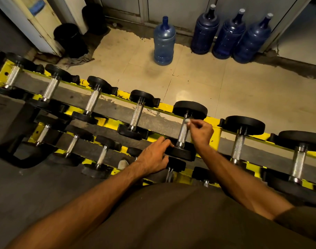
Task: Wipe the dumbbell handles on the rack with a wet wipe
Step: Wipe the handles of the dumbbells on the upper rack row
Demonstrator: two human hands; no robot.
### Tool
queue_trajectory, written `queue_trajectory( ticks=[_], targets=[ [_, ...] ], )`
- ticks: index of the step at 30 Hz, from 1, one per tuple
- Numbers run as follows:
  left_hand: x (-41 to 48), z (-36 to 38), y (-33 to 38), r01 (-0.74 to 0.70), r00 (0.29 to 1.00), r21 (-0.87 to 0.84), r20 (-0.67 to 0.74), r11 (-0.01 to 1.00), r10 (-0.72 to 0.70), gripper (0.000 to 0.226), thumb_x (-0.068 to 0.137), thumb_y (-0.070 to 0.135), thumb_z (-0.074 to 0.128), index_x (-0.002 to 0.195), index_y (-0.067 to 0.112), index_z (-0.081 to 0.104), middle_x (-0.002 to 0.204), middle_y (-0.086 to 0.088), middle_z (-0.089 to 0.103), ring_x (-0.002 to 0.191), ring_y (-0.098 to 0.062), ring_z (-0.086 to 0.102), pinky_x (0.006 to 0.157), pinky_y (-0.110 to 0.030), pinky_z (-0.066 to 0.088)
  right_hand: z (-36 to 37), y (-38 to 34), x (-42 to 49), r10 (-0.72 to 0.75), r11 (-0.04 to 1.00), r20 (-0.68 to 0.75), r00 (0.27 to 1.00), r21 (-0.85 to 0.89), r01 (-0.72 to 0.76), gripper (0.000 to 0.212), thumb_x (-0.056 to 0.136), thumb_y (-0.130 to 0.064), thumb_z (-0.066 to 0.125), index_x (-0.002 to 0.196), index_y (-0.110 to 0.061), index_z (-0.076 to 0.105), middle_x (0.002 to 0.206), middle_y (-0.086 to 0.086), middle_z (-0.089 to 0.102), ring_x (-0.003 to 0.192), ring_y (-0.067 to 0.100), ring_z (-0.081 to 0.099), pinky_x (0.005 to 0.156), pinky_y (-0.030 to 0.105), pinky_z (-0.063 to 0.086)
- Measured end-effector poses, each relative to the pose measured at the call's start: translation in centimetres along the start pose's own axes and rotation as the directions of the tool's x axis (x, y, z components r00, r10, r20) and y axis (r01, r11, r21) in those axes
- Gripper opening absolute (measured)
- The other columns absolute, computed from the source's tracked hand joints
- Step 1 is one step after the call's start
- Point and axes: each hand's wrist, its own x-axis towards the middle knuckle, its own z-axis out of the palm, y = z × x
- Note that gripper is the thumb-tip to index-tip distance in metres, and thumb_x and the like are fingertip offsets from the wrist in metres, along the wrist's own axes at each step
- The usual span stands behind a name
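Observation:
A yellow rack [167,106] holds rows of black dumbbells with knurled chrome handles. My right hand [201,132] pinches a small white wet wipe [187,120] against the far end of one chrome handle [182,133] on the upper row, close to the far black head. My left hand [153,157] rests on the near black head [182,153] of that same dumbbell, fingers curved over its edge. Neighbouring handles lie to the left [137,115] and to the right [238,145].
Several blue water jugs [163,44] stand on the tiled floor beyond the rack, near the wall. Two black bins [69,38] sit at the back left by a door frame. A lower rack row [103,155] with smaller dumbbells lies nearer me.

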Motion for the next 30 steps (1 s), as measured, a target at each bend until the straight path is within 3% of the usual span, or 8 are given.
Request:
queue_trajectory(
  ticks=[4,8,12,15,18,21,25,30],
  targets=[
    [0.0,0.1,0.1,0.003,1.0,0.002,-0.006,1.0,-0.003,0.035,0.091,0.017,0.063,0.125,0.018,0.054,0.124,0.002,0.048,0.112,-0.014,0.053,0.096,-0.038,0.054,-1.0,1.0,-0.3,-0.56,0.641,0.365,0.744,-0.38,0.668,0.027,0.079,-0.005,0.078,0.107,-0.006,0.075,0.111,0.008,0.068,0.099,0.024,0.058,0.078,0.032,0.053],
    [0.0,0.2,0.1,0.003,1.0,0.018,0.008,1.0,-0.004,0.038,0.091,0.019,0.064,0.128,0.019,0.053,0.126,0.002,0.047,0.114,-0.013,0.053,0.097,-0.037,0.053,-0.2,-0.2,1.2,-0.505,0.252,0.544,0.67,-0.65,0.717,0.06,0.073,-0.005,0.078,0.131,-0.003,0.059,0.128,0.012,0.06,0.116,0.032,0.048,0.086,0.038,0.051],
    [-0.1,0.3,0.0,0.002,1.0,0.033,0.015,0.999,-0.002,0.041,0.091,0.02,0.064,0.131,0.019,0.052,0.127,0.002,0.046,0.113,-0.014,0.053,0.096,-0.038,0.054,1.1,0.0,1.1,-0.432,-0.025,0.726,0.536,-0.603,0.797,0.056,0.083,-0.02,0.073,0.133,0.0,0.056,0.135,0.015,0.056,0.128,0.032,0.042,0.104,0.04,0.043],
    [-0.2,0.3,-0.1,-0.006,1.0,0.038,0.012,0.999,0.006,0.043,0.091,0.02,0.063,0.132,0.018,0.051,0.128,0.001,0.046,0.113,-0.016,0.053,0.096,-0.039,0.053,0.5,-0.1,1.3,-0.493,0.155,0.658,0.57,-0.578,0.801,0.043,0.088,-0.017,0.069,0.129,-0.005,0.06,0.132,0.011,0.058,0.123,0.028,0.046,0.099,0.036,0.046],
    [-0.2,0.4,-0.1,0.002,1.0,0.026,0.011,1.0,-0.002,0.042,0.091,0.019,0.063,0.131,0.017,0.052,0.127,0.0,0.046,0.114,-0.016,0.054,0.096,-0.041,0.054,-0.2,-0.1,0.5,-0.468,0.705,0.303,0.83,-0.437,0.558,0.033,0.091,-0.009,0.065,0.124,-0.008,0.066,0.121,0.008,0.058,0.107,0.023,0.055,0.089,0.033,0.051],
    [-0.2,0.4,0.0,-0.005,1.0,0.03,0.008,1.0,0.005,0.042,0.091,0.018,0.063,0.132,0.017,0.051,0.127,0.0,0.046,0.113,-0.017,0.054,0.096,-0.041,0.053,0.3,-0.6,0.2,-0.236,0.943,0.039,0.971,-0.233,0.239,0.025,0.091,-0.015,0.069,0.115,-0.009,0.073,0.104,0.006,0.069,0.091,0.016,0.062,0.082,0.028,0.053],
    [-0.2,0.2,0.0,-0.011,1.0,0.028,0.026,1.0,0.01,0.045,0.09,0.019,0.064,0.134,0.018,0.05,0.128,0.0,0.046,0.115,-0.018,0.054,0.098,-0.04,0.052,1.4,-0.1,1.9,0.254,0.964,-0.144,0.957,0.117,-0.238,0.013,0.086,-0.012,0.07,0.097,-0.008,0.076,0.09,0.006,0.073,0.081,0.021,0.067,0.078,0.035,0.058],
    [-0.3,0.3,0.0,-0.008,0.999,0.044,0.052,0.999,0.006,0.05,0.091,0.021,0.064,0.138,0.018,0.047,0.132,0.0,0.044,0.117,-0.017,0.053,0.101,-0.039,0.051,1.6,-0.5,3.5,0.597,0.693,0.277,0.753,0.296,-0.658,0.025,0.094,-0.01,0.048,0.11,-0.01,0.067,0.101,0.01,0.072,0.092,0.027,0.07,0.065,0.037,0.056]
  ],
)
